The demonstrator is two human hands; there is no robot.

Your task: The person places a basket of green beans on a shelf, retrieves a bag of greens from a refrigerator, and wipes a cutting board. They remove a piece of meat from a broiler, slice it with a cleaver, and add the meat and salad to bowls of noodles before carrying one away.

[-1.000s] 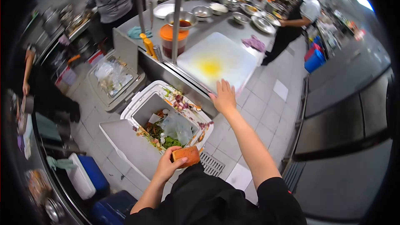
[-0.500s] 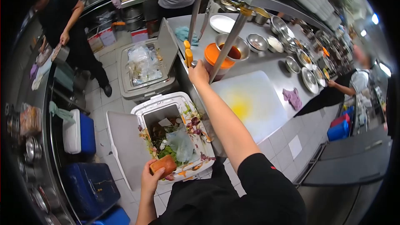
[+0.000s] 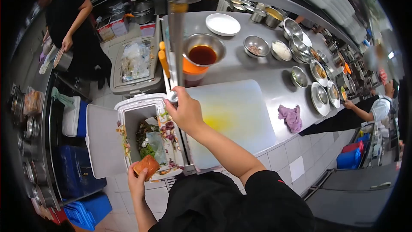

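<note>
My left hand point(image 3: 136, 181) grips a brown bread roll point(image 3: 146, 167) over the near edge of the open waste bin point(image 3: 124, 108). Food scraps and a clear plastic bag lie in the bin, and peelings cover its rim. My right hand point(image 3: 186, 111) is closed around a tool with a rounded silver handle end point(image 3: 172, 97) at the table's left edge. The rest of that tool is hidden. To its right lies a white cutting board point(image 3: 244, 116) with a yellow stain. Orange-handled tools point(image 3: 163, 60) stand beyond my right hand, beside the metal post.
A metal bowl of dark red liquid point(image 3: 204, 55) sits on an orange-topped container point(image 3: 193, 69). A purple cloth point(image 3: 291, 118) and several metal bowls point(image 3: 299, 76) are on the steel table. A metal post point(image 3: 177, 38) supports the overhead shelf. Co-workers stand at far left and right.
My right hand has come back toward me along the table's edge with the silver-handled tool, away from the orange handles. My left hand still holds the bread roll. The view has shifted.
</note>
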